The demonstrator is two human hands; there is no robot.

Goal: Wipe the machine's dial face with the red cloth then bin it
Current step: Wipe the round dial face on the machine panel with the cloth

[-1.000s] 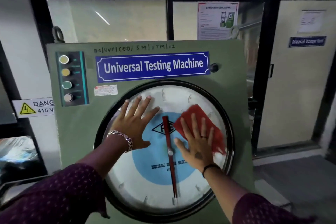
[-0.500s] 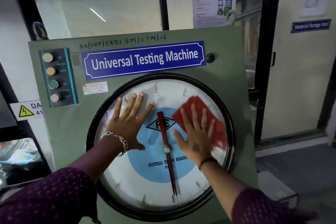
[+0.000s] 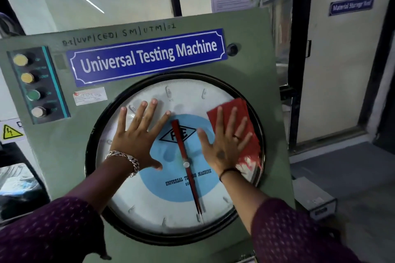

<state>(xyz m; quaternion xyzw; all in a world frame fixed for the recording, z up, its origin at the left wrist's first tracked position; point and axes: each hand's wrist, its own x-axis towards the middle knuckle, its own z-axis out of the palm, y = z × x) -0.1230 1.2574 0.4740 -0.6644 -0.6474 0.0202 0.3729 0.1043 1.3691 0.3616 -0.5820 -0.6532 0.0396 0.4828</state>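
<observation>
While my right hand [image 3: 224, 145] pressed the red cloth [image 3: 237, 119] flat against the dial face [image 3: 171, 205], its fingers were spread wide and straight, not curled around anything. The cloth lay under my palm and fingers at the dial's upper right edge, its far side touching the black rim [image 3: 102, 117]; a pale, frayed patch of it showed by my wrist. My left hand [image 3: 136, 136] rested flat on the upper left part of the same dial, fingers also fanned open and holding nothing, a chain bracelet [image 3: 126, 160] on the wrist. Between my two hands ran the red needle [image 3: 183, 156], pointing up toward the diamond logo and down toward the dial's lower edge. The dial sat in the green front panel of the machine [image 3: 256, 66], below the blue nameplate [image 3: 147, 55]. At the panel's upper left edge a dark strip carried four round buttons [image 3: 32, 83] in a column: two yellow, one green, one whitish. I could see no bin or other container.
</observation>
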